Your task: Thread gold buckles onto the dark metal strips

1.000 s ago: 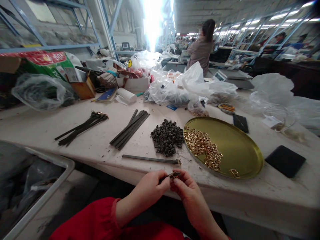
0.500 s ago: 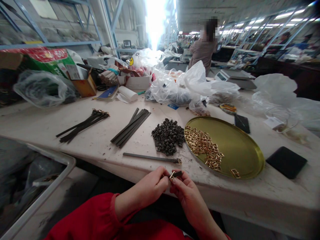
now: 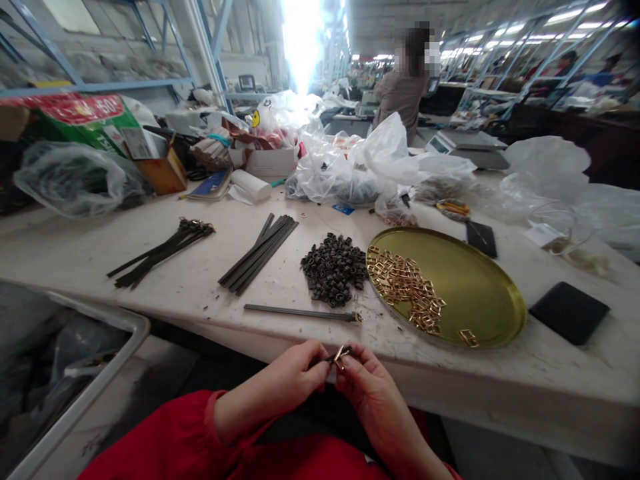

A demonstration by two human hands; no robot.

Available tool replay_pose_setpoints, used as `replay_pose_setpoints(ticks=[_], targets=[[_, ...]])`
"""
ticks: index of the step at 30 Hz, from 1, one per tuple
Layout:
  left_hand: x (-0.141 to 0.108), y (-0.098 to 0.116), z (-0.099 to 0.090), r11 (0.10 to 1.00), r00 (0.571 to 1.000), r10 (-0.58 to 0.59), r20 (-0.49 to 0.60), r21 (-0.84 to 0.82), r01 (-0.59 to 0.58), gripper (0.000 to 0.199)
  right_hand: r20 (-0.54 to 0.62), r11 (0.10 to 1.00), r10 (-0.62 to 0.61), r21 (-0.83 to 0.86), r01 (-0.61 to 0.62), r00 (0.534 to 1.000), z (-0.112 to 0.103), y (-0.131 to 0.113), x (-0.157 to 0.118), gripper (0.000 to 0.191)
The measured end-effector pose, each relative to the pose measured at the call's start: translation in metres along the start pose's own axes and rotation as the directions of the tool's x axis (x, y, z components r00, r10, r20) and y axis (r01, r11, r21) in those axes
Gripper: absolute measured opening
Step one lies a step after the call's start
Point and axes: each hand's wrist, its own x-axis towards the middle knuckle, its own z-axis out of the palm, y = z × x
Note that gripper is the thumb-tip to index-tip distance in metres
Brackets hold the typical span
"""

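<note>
My left hand (image 3: 295,375) pinches a dark strap (image 3: 327,359) in front of the table edge. Close beside it, my right hand (image 3: 367,383) has its fingers closed on a gold buckle (image 3: 340,355), through which the strap seems to pass. Beyond my hands a single dark strap (image 3: 300,313) with a buckle at its right end lies along the table edge. Farther back are a pile of small black loops (image 3: 334,270), a bundle of plain straps (image 3: 259,255) and, at left, straps with buckles (image 3: 163,252). Gold buckles (image 3: 405,287) lie in the round tray (image 3: 480,287).
A black square pad (image 3: 570,312) lies right of the tray. Clear plastic bags (image 3: 340,177), a cardboard box (image 3: 273,163) and a scale (image 3: 467,148) stand at the back. A white-rimmed bin (image 3: 105,373) is at lower left. A person (image 3: 400,100) stands beyond the table.
The strap now shows between my hands on the left of the buckle, and my fingers have shifted around both. The whole view has moved slightly.
</note>
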Motion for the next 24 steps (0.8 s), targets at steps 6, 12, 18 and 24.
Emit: replay_pose_setpoints(ticks=[6,12,18,24], targets=[[-0.003,0.003,0.002,1.000,1.000,-0.005,-0.010,0.013,0.005,0.012,0.039,0.992,-0.001,-0.126,0.006,0.999,-0.001,0.009,-0.002,0.020],[-0.003,0.000,0.000,1.000,1.000,0.003,0.012,0.010,-0.003,0.014,-0.005,0.991,-0.077,-0.114,0.076,0.997,-0.005,0.007,0.000,0.018],[-0.005,0.003,0.005,0.997,0.997,0.064,-0.034,-0.040,-0.066,0.013,-0.039,0.996,-0.064,-0.062,0.062,0.997,-0.004,0.012,0.002,0.023],[0.002,-0.003,0.011,0.981,0.999,0.048,-0.026,-0.189,-0.052,0.018,-0.025,0.947,-0.181,-0.276,0.167,0.983,-0.008,0.017,0.000,0.025]])
